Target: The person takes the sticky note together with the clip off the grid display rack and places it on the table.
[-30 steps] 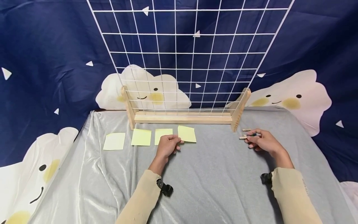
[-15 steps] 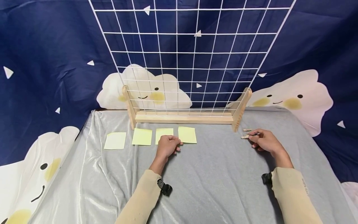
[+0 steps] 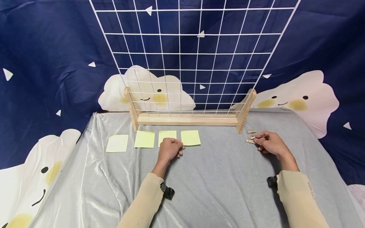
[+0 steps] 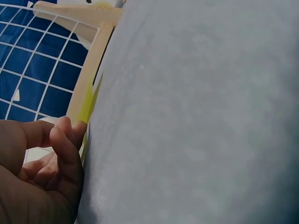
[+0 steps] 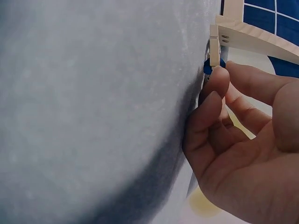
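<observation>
My left hand (image 3: pixel 170 150) pinches the lower left corner of the rightmost yellow sticky note (image 3: pixel 191 137), which lies on the grey cloth. Its edge shows as a yellow strip (image 4: pixel 87 105) beyond the fingertips in the left wrist view. The hand partly covers a second sticky note (image 3: pixel 167 135). At the right, my right hand (image 3: pixel 269 144) pinches a small wooden clothespin (image 5: pixel 214 45) between thumb and index finger. Another clothespin (image 3: pixel 250 141) lies just beside the fingertips, and one more clothespin (image 3: pixel 251 131) lies behind.
A white wire grid (image 3: pixel 188 53) stands upright in a wooden base (image 3: pixel 186 121) behind the notes. Two further sticky notes, a yellow one (image 3: pixel 144 139) and a paler one (image 3: pixel 117 143), lie at the left. Grey cloth (image 3: pixel 216 183) covers the table, before a dark blue curtain (image 3: pixel 42 38).
The rightmost note has turned slightly and settled straighter as my left hand shifts a little left. The clothespins at my right fingertips have shifted, and two now show apart there.
</observation>
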`<state>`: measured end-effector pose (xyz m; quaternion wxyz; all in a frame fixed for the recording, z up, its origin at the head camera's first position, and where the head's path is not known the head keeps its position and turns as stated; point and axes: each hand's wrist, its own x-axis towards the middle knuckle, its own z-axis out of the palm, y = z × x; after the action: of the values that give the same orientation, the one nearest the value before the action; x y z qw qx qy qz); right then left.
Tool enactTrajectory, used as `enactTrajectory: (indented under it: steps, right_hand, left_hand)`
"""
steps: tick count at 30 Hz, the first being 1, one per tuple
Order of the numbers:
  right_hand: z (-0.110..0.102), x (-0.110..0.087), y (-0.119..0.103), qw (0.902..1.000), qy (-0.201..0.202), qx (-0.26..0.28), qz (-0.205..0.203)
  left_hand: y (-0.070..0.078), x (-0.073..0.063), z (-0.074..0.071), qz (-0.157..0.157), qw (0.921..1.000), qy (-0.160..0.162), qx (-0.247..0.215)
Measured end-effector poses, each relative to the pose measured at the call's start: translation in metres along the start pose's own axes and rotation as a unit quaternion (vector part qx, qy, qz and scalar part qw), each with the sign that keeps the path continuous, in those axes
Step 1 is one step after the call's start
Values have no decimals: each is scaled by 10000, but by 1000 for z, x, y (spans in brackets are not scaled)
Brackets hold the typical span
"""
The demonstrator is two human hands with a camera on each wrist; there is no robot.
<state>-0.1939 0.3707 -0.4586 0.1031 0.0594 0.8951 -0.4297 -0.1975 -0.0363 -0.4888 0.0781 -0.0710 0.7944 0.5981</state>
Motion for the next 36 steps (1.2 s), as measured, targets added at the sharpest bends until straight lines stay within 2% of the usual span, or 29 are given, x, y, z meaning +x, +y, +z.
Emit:
enactTrajectory:
  steps: [7, 22, 28, 36]
  right_hand:
    - [0, -1, -5, 10000, 49, -1, -40]
    - [0, 0, -19, 9994, 232, -234, -72]
    - [8, 0, -27, 9977, 502, -226, -392]
    - [19, -1, -37, 9919, 797, 100, -986]
  left_hand:
    - [1, -2, -1, 48, 9998, 44, 168]
    - [0, -3, -5, 73, 9998, 38, -159]
    - [-3, -1, -11, 107, 9988, -10, -484]
    - [-4, 3, -31, 305, 9965, 193, -752]
